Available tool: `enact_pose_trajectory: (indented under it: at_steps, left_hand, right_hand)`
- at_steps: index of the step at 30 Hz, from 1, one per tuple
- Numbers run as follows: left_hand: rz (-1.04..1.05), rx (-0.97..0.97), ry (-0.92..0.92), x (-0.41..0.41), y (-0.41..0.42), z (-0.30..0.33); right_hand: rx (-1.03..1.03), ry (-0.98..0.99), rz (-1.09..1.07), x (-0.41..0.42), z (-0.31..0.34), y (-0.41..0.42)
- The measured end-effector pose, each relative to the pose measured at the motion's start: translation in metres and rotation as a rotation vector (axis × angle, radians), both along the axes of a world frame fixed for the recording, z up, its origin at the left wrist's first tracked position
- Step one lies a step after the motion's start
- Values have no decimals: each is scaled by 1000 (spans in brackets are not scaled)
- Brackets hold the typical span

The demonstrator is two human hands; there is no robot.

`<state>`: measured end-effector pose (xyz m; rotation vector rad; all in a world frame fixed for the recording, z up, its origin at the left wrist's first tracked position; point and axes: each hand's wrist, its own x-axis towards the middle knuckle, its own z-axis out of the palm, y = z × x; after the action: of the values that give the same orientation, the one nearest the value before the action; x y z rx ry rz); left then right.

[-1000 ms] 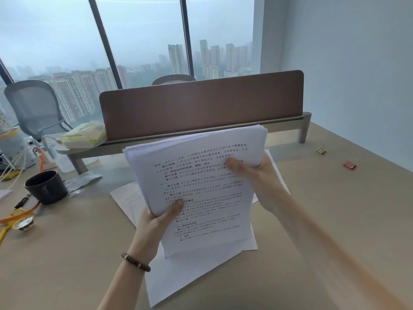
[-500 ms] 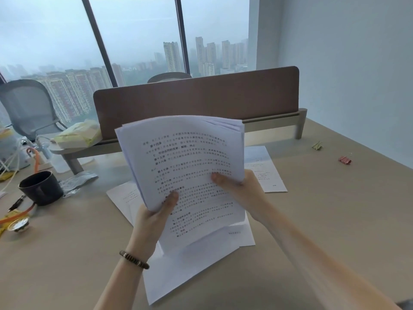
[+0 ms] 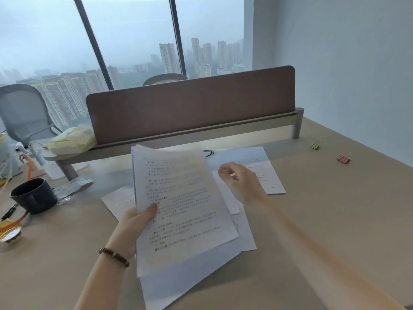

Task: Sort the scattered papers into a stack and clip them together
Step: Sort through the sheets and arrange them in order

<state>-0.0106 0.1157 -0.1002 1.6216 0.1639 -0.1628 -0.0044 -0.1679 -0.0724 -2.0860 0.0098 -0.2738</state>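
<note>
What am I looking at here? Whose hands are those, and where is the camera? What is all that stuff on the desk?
The camera sits on a person's head, looking down at their own hands. The left hand holds a stack of papers by its edge. The right hand hangs above a loose sheet lying on the desk, holding nothing. More sheets lie under the stack. Far right are two small clips, a green one and a pink one, for clipping the papers. On the left stands a dark mug.

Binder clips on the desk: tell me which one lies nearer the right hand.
The pink binder clip, on the desk's right side. The green binder clip lies farther back, toward the divider. The right hand touches neither.
</note>
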Motion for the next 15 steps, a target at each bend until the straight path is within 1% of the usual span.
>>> enact_pose_trajectory:
  at_steps: [2,4,6,8,9,11,15]
  left_hand:
    - [3,67,110,-2,5,-13]
    - [7,123,178,-1,9,-25]
    - [11,158,195,1,8,-28]
    - [9,202,184,3,6,-28]
    - [14,218,174,3,5,-27]
    - [29,220,171,6,3,-29]
    - [57,183,196,10,5,-35]
  right_hand:
    - [-160,114,-98,11,-17,-14]
    - [-301,243,-171,21,-30,-27]
    - [-464,370,-198,30,-42,-38]
    - [-612,457,-196,36,-55,-45]
    - [-669,463,-193,38,-61,-48]
    - [-753,407,-181,39,-72,-51]
    - [-767,317,-155,35,-80,-51]
